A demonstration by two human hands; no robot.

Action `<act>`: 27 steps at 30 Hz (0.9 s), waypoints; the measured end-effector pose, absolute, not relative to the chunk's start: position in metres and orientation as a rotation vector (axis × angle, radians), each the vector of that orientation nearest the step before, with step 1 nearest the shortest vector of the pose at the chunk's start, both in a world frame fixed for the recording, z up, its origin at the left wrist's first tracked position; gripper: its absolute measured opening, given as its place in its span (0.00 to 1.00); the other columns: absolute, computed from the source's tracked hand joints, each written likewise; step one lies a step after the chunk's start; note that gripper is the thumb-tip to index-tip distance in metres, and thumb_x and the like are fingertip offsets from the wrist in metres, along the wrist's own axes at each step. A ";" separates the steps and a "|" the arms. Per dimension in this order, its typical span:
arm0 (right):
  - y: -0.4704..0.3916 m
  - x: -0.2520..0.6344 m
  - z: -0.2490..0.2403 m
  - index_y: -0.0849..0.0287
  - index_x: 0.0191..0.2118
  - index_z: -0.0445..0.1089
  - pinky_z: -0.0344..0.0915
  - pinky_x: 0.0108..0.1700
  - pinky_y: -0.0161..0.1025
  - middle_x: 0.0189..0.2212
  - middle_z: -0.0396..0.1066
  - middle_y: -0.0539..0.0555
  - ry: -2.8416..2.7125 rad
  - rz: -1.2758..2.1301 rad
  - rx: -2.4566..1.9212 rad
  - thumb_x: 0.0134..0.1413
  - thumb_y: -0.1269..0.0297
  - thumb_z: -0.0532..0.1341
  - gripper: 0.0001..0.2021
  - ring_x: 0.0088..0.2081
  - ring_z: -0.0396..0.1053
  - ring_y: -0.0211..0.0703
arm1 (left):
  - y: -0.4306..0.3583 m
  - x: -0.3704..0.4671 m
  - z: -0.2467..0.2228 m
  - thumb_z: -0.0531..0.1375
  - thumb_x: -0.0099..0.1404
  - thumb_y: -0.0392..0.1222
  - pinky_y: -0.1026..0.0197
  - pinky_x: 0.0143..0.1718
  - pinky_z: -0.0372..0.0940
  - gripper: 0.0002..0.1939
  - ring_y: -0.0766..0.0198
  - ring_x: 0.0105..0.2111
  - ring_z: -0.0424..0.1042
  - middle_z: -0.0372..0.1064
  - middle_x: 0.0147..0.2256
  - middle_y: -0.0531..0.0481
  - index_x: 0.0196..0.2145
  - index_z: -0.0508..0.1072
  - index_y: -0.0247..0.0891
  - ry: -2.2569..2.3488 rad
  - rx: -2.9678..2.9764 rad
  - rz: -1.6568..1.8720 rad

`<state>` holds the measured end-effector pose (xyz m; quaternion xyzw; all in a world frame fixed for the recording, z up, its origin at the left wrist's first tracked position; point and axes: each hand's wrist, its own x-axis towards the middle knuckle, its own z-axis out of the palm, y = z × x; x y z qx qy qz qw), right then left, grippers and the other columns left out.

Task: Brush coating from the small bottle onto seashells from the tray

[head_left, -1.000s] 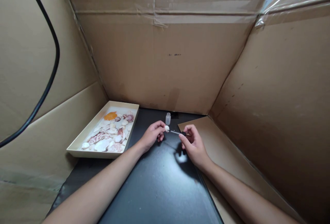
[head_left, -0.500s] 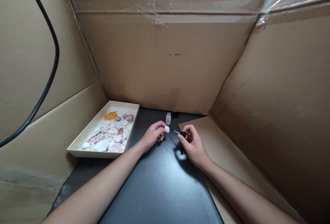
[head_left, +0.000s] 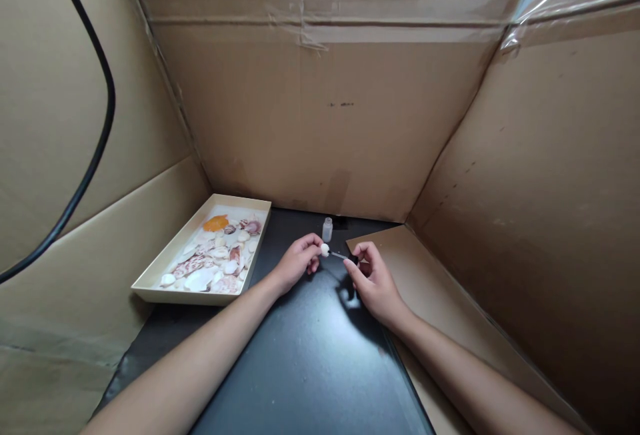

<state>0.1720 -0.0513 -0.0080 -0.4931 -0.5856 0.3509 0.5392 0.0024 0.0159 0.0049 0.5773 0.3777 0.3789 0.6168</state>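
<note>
Between the fingertips of my left hand is a small white seashell. My right hand pinches the black cap of a small applicator brush, whose thin stem points left. Its dark tip meets the right side of the shell. Just beyond the hands, a small translucent bottle stands upright without a cap on the dark table. Most of the black cap is hidden by my right fingers.
A shallow cream tray with several shells and an orange piece stands at the left. Flat cardboard lies at the right on the black table. Cardboard walls enclose the space; a black cable hangs at left.
The brush has moved left, closing the gap, and its tip now meets the shell. My left hand and the bottle stay almost where they were.
</note>
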 end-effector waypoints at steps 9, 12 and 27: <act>-0.051 0.173 -0.009 0.54 0.38 0.55 0.55 0.24 0.33 0.30 0.56 0.45 -1.380 0.858 -1.155 0.58 0.56 0.58 0.11 0.23 0.56 0.33 | 0.017 0.003 0.003 0.56 0.55 0.42 0.69 0.18 0.51 0.06 0.73 0.16 0.57 0.57 0.17 0.59 0.28 0.63 0.37 0.873 1.346 0.868; -0.050 0.173 -0.010 0.54 0.37 0.55 0.54 0.24 0.32 0.29 0.55 0.45 -1.369 0.825 -1.175 0.58 0.56 0.59 0.11 0.23 0.56 0.33 | 0.017 0.002 0.003 0.56 0.55 0.42 0.69 0.18 0.50 0.06 0.73 0.16 0.57 0.58 0.18 0.59 0.29 0.63 0.37 0.873 1.340 0.871; -0.052 0.173 -0.009 0.54 0.37 0.55 0.53 0.25 0.34 0.27 0.55 0.45 -1.421 0.848 -1.163 0.58 0.58 0.58 0.10 0.23 0.55 0.34 | 0.017 0.002 0.002 0.56 0.55 0.42 0.69 0.18 0.51 0.07 0.73 0.16 0.57 0.58 0.17 0.60 0.29 0.62 0.37 0.870 1.327 0.874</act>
